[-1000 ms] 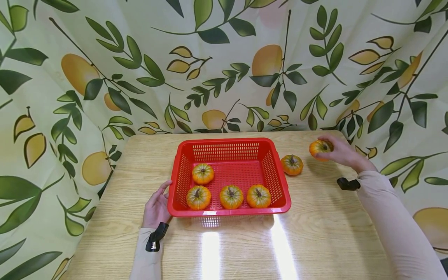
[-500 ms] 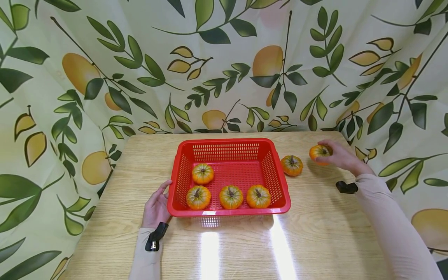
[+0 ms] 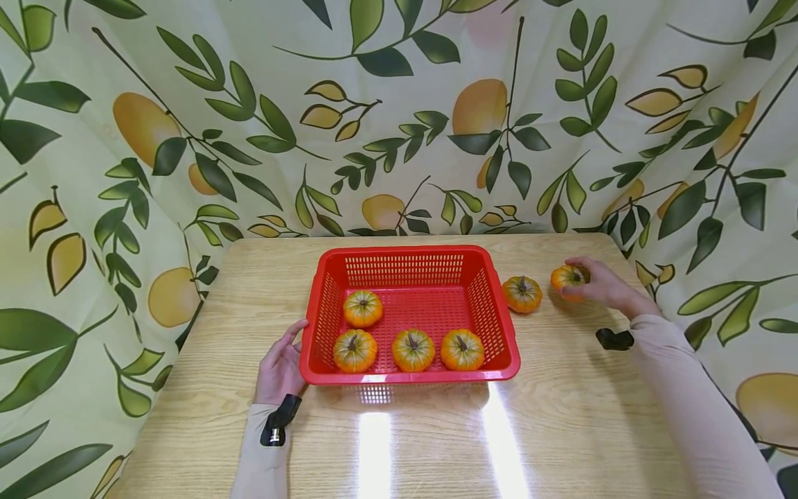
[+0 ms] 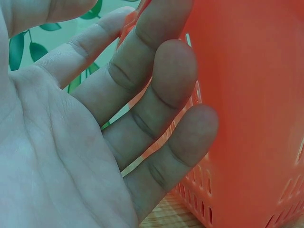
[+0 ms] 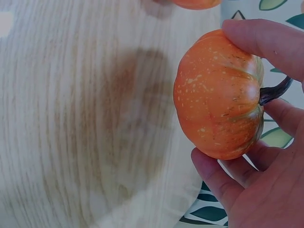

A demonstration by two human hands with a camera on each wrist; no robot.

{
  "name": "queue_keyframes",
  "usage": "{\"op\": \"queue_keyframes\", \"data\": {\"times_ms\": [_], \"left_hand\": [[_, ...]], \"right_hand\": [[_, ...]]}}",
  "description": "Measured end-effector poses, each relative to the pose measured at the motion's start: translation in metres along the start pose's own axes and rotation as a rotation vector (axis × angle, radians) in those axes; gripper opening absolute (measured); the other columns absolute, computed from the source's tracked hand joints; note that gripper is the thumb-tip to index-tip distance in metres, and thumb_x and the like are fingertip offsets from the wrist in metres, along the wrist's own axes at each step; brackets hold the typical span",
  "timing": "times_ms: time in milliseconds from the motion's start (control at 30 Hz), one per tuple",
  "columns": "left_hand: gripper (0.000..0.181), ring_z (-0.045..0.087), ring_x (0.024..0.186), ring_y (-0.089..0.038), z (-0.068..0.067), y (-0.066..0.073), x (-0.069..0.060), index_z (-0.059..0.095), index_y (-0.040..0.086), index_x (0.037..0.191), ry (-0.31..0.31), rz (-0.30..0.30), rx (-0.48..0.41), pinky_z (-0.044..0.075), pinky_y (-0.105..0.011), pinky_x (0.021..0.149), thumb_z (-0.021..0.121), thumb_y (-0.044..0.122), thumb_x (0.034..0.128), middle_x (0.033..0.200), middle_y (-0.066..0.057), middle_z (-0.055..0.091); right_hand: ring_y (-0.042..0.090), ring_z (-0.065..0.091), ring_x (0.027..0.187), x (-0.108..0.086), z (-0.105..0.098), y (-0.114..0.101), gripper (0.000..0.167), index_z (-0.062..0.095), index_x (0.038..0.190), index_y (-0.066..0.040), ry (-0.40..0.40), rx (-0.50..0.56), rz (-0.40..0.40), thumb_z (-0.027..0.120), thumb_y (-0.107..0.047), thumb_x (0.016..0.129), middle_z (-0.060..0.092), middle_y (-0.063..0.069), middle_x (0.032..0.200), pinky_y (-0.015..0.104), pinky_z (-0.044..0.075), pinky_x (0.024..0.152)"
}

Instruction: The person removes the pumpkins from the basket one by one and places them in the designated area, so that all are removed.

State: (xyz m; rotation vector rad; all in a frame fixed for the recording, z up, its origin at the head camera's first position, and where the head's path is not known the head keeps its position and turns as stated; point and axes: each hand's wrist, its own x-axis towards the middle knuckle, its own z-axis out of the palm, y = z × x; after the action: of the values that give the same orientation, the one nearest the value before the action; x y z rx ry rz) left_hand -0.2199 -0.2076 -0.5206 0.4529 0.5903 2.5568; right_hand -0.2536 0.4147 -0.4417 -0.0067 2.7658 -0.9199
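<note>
My right hand (image 3: 601, 283) grips a small orange pumpkin (image 3: 567, 279) at the table's back right; in the right wrist view thumb and fingers hold the pumpkin (image 5: 218, 95) from both sides, its dark stem toward the palm. My left hand (image 3: 280, 371) is at the left wall of the red basket (image 3: 408, 378), fingers relaxed against or beside it; the left wrist view shows the fingers (image 4: 173, 71) gently bent by the basket wall (image 4: 251, 95). Several pumpkins lie in the basket, one at the left (image 3: 363, 308), others along the front (image 3: 413, 350).
Another pumpkin (image 3: 522, 294) stands on the wooden table (image 3: 561, 416) just right of the basket, between it and my right hand. A leaf-patterned cloth (image 3: 411, 90) hangs behind the table and at both sides.
My right hand, with the pumpkin in its grip, has lowered slightly toward the front. The left hand and basket have barely changed.
</note>
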Motion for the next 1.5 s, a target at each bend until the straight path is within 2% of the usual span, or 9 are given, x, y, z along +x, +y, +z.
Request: {"op": "queue_keyframes", "data": {"times_ms": [333,633,1100,1500], "left_hand": [[0.053,0.067,0.118,-0.022,0.0,-0.001,0.0,0.058,0.008,0.137,-0.004,0.004,0.006,0.055,-0.033,0.1,0.013,0.02,0.1108,0.127,-0.015,0.07],[0.05,0.067,0.118,-0.022,0.001,0.0,0.0,0.059,0.009,0.136,0.038,-0.001,0.013,0.055,-0.034,0.1,0.017,0.021,0.1115,0.127,-0.014,0.07],[0.052,0.067,0.118,-0.022,-0.001,-0.001,0.001,0.058,0.008,0.136,-0.002,-0.002,0.0,0.055,-0.033,0.1,0.015,0.02,0.1113,0.127,-0.014,0.07],[0.051,0.067,0.119,-0.022,0.0,0.0,0.0,0.059,0.008,0.136,0.02,0.002,-0.001,0.055,-0.034,0.101,0.016,0.02,0.1116,0.128,-0.015,0.07]], "right_hand": [[0.055,0.038,0.131,0.0,0.006,0.007,0.08,0.029,0.148,0.013,-0.005,0.014,0.011,0.071,-0.024,0.092,0.036,0.042,0.146,0.067,0.031,0.111],[0.054,0.038,0.131,0.001,0.012,0.011,0.081,0.03,0.149,0.011,-0.004,0.008,0.023,0.072,-0.026,0.091,0.036,0.043,0.145,0.067,0.03,0.111],[0.054,0.037,0.132,0.0,0.019,0.007,0.08,0.028,0.149,0.013,-0.025,0.034,0.044,0.072,-0.022,0.092,0.035,0.042,0.146,0.069,0.028,0.113],[0.057,0.026,0.137,-0.002,0.022,0.012,0.083,0.025,0.151,0.009,-0.043,0.059,0.077,0.071,-0.029,0.093,0.024,0.042,0.151,0.074,0.021,0.114]]}}
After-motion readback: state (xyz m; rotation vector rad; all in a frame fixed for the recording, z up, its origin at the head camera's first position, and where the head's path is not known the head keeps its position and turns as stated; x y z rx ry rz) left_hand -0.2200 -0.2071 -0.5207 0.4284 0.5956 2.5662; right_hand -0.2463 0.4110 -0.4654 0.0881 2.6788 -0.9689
